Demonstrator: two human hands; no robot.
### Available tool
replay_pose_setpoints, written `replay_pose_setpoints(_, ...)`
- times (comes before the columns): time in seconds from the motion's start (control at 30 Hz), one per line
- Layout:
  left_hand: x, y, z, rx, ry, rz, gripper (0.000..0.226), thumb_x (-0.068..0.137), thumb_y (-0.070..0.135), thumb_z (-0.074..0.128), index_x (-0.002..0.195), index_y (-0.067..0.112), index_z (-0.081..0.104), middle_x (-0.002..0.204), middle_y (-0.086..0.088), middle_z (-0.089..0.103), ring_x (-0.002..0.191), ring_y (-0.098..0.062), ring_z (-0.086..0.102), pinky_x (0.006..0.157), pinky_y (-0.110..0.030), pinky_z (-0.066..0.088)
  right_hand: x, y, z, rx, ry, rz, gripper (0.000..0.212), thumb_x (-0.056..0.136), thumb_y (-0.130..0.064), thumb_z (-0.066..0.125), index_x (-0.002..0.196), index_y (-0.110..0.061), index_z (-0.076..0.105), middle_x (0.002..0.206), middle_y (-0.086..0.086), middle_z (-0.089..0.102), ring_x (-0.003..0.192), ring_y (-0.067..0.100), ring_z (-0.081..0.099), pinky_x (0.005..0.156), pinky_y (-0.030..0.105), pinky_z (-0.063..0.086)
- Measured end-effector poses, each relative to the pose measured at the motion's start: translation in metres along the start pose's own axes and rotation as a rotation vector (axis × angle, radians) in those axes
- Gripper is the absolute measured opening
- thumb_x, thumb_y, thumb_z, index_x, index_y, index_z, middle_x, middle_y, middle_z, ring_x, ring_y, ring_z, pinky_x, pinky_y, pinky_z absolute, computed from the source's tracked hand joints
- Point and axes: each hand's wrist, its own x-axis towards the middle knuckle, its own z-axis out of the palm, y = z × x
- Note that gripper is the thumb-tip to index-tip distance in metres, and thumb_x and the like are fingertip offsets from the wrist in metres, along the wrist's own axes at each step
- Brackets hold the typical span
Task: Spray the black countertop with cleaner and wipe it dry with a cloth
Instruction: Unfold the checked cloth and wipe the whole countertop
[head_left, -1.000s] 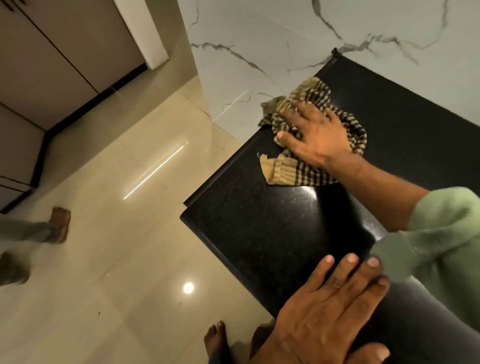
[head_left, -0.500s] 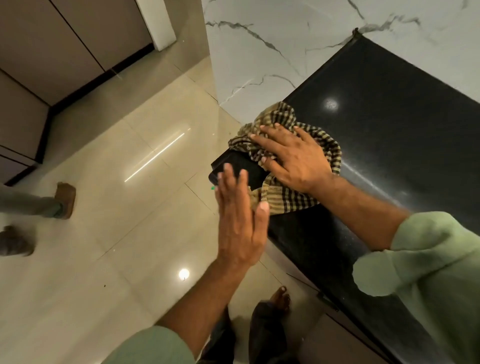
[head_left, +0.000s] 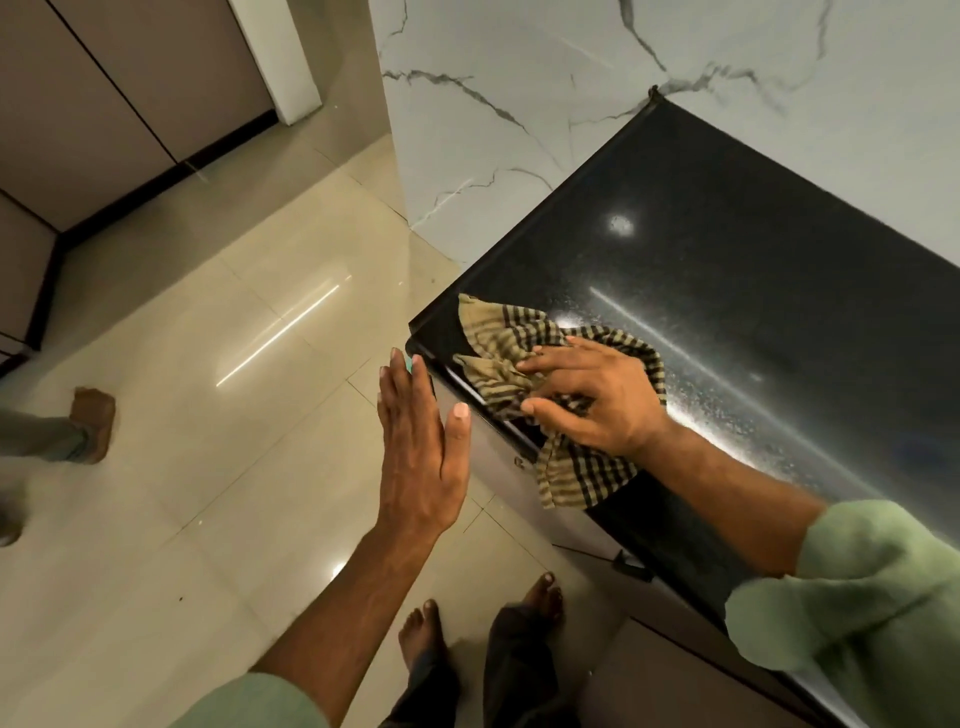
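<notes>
The black countertop (head_left: 737, 270) runs from the marble wall toward me, with shiny streaks on its surface. A tan and black checked cloth (head_left: 498, 343) lies bunched at the counter's near left corner, and part of it hangs over the front edge. My right hand (head_left: 592, 400) presses down on the cloth, fingers curled into its folds. My left hand (head_left: 421, 447) is held flat and upright in the air just off the counter's corner, fingers together, holding nothing. No spray bottle is in view.
A white marble wall (head_left: 545, 93) stands behind and left of the counter. Glossy beige floor tiles (head_left: 223, 415) spread to the left. My bare feet (head_left: 431, 634) stand by the cabinet front. Another person's foot (head_left: 93, 421) is at the far left, near brown cupboards.
My right hand has dragged the cloth from the back of the counter to its front corner. My left hand lifted off the countertop and now hovers beside the corner.
</notes>
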Motion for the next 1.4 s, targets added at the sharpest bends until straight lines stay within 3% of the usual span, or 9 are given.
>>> replay_pose_setpoints(0.13,-0.018,-0.002,-0.009,-0.021,0.010,-0.036,0.077,0.101,0.061,0.016,0.164,0.019,0.004,0.172,0.004,-0.010,0.153,0.001,-0.019,0.118,-0.011,-0.013,0.000,-0.004,-0.002,-0.093,0.091,0.137,0.031,0.093,-0.044,0.062,0.108,-0.018,0.069,0.139,0.003,0.058,0.107,0.018,0.063,0.065,0.033,0.057)
replay_pose_setpoints(0.23,-0.033,-0.005,-0.011,-0.054,-0.001,-0.066,0.086,0.096,0.074,0.006,0.164,0.021,0.003,0.171,0.007,-0.012,0.152,0.003,-0.021,0.117,-0.010,-0.013,0.014,-0.003,-0.002,-0.139,-0.101,0.146,0.066,0.093,-0.050,0.046,0.155,-0.028,0.042,0.173,0.001,0.016,0.143,0.026,0.043,0.104,0.039,0.045)
replay_pose_setpoints(0.3,-0.041,-0.006,-0.009,-0.065,-0.007,-0.079,0.090,0.093,0.078,0.004,0.164,0.023,0.002,0.171,0.008,-0.013,0.152,0.003,-0.021,0.120,-0.019,-0.010,0.032,-0.005,-0.003,-0.199,-0.302,0.184,0.074,0.092,-0.063,0.027,0.162,-0.039,0.025,0.174,-0.004,0.005,0.158,0.026,0.018,0.126,0.052,0.016)
replay_pose_setpoints(0.47,-0.050,0.008,-0.007,-0.073,-0.029,-0.063,0.081,0.098,0.069,0.013,0.164,0.023,0.004,0.171,0.007,-0.011,0.155,-0.003,-0.018,0.129,-0.045,0.003,0.062,-0.014,0.008,-0.312,-0.423,0.248,0.090,0.084,-0.090,0.023,0.161,-0.044,0.026,0.173,-0.013,0.011,0.160,0.019,0.010,0.127,0.057,-0.002)
replay_pose_setpoints(0.7,-0.052,0.053,0.001,-0.052,-0.059,-0.017,0.070,0.102,0.057,0.018,0.163,0.029,0.000,0.171,0.012,-0.013,0.152,0.000,-0.018,0.114,-0.007,-0.011,-0.015,-0.022,-0.011,-0.218,-0.252,0.310,0.067,0.104,-0.059,0.034,0.164,-0.032,0.021,0.169,-0.008,0.029,0.158,0.018,0.020,0.128,0.049,0.002)
replay_pose_setpoints(0.9,-0.063,0.094,0.040,-0.071,-0.204,0.087,0.075,0.101,0.061,0.014,0.164,0.023,-0.001,0.171,0.009,-0.015,0.155,-0.008,-0.019,0.129,-0.049,0.005,-0.132,0.000,-0.053,-0.223,-0.129,0.550,0.071,0.099,-0.057,0.026,0.164,-0.028,0.024,0.166,-0.002,0.037,0.157,0.018,0.025,0.130,0.048,0.007)
replay_pose_setpoints(1.1,-0.063,0.120,0.075,0.000,-0.322,0.228,0.080,0.098,0.061,0.011,0.163,0.017,-0.003,0.171,0.000,-0.016,0.156,-0.014,-0.020,0.128,-0.040,-0.008,-0.205,0.011,-0.076,-0.245,-0.016,0.774,0.065,0.103,-0.063,0.027,0.161,-0.034,0.032,0.169,-0.012,0.027,0.158,0.015,0.020,0.130,0.049,0.004)
replay_pose_setpoints(1.27,-0.054,0.118,0.087,0.074,-0.386,0.255,0.082,0.097,0.064,0.009,0.163,0.017,-0.004,0.170,0.000,-0.017,0.155,-0.016,-0.022,0.127,-0.040,-0.010,-0.206,-0.001,-0.085,-0.159,-0.157,0.797,0.112,0.076,-0.099,0.016,0.165,-0.031,0.015,0.173,-0.009,0.002,0.159,0.015,-0.001,0.119,0.060,-0.024)
replay_pose_setpoints(1.4,-0.050,0.113,0.089,0.099,-0.401,0.260,0.080,0.098,0.062,0.009,0.163,0.017,-0.003,0.171,0.000,-0.016,0.155,-0.016,-0.022,0.127,-0.041,-0.010,-0.230,-0.022,-0.085,-0.272,-0.332,0.698,0.136,0.057,-0.110,0.017,0.166,-0.030,-0.004,0.174,-0.004,-0.012,0.160,0.024,-0.010,0.121,0.068,-0.015)
